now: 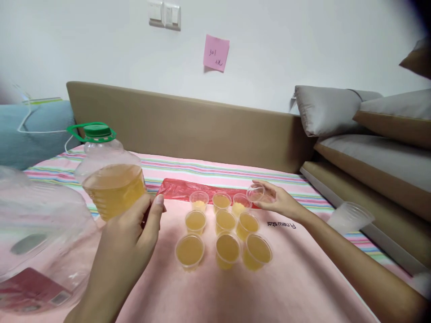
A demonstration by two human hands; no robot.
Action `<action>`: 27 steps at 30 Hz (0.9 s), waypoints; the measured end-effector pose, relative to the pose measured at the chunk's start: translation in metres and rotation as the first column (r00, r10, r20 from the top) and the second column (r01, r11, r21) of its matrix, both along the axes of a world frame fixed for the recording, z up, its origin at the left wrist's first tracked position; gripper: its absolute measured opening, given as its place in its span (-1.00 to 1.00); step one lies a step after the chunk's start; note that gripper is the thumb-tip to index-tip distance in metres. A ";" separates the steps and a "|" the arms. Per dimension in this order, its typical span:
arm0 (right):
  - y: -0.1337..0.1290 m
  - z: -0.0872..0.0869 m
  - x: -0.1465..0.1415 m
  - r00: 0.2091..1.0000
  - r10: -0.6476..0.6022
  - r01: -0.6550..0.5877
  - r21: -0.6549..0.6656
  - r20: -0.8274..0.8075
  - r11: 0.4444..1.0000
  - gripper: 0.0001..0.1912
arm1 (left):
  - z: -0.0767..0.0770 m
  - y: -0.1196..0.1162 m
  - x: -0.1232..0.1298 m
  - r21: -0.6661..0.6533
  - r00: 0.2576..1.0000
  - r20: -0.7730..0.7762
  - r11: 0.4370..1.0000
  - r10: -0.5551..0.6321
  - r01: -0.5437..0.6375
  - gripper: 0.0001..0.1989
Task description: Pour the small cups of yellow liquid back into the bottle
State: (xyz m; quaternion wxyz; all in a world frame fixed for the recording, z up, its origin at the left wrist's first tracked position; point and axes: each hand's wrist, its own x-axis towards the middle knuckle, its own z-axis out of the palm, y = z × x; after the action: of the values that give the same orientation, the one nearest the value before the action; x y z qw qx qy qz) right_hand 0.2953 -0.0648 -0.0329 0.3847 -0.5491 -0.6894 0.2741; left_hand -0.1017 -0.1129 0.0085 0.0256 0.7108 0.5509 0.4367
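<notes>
Curling near the jug (114, 186), the left hand (121, 242) is holding its fingers slightly parted; whether they are gripping anything, I cannot tell. Yellowish-filled cups (228, 249) are standing on the pink mat (208, 296). Near its far edge, the right hand (278, 200) is pinching a clear cup (255, 194) between its fingers, gentle pressure probably sparing the thin wall.

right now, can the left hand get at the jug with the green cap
Probably yes: the left hand sits just in front of the jug and its green cap stands uncovered, though I can't tell whether the grip is empty.
</notes>
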 end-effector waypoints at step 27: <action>0.015 0.005 -0.009 0.898 0.094 -0.130 0.054 0.430 0.990 -0.20 | 0.000 0.001 -0.002 -0.104 0.999 -0.015 0.994 0.037 -0.038 -0.62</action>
State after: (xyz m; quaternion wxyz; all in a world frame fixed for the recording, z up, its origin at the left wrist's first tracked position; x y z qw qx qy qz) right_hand 0.2859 -0.0498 -0.0279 0.2303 -0.5390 -0.7979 0.1407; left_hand -0.1033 -0.1120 0.0085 0.0509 0.7009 0.5862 0.4032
